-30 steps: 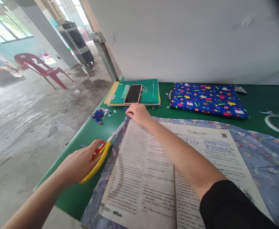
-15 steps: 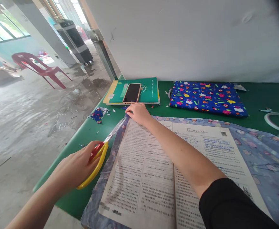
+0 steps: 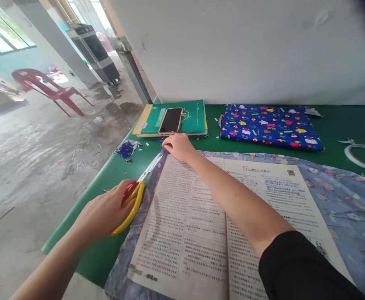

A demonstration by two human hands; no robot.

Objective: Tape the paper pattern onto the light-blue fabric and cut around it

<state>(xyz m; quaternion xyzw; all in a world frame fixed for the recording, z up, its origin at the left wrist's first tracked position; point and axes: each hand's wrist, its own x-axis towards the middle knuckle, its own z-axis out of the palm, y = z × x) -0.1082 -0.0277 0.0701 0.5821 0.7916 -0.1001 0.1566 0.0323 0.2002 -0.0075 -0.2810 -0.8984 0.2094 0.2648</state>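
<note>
My left hand [image 3: 110, 210] is closed around the handles of a pair of scissors [image 3: 138, 193], red and yellow with metal blades. The blades point up and away, their tips at the far left corner of a patterned wrapping sheet [image 3: 341, 204], bluish on the side that faces up. My right hand [image 3: 180, 146] pinches that same corner, close to the blade tips. An open printed book [image 3: 182, 225] lies on the sheet, with blue handwriting on its right page. My right forearm crosses over the book and hides part of the text.
Behind my right hand, a phone [image 3: 171, 121] lies on a green book [image 3: 195, 121]. A blue patterned packet [image 3: 270, 127] lies against the wall. Paper scraps [image 3: 126, 151] are on the green table [image 3: 91, 204]; a tape roll [image 3: 362, 157] is at right. A red chair [image 3: 51, 89] stands beyond.
My left hand has pushed the scissors slightly forward and right, toward the sheet's corner. The right hand keeps its pinch on that corner. The view has shifted a little.
</note>
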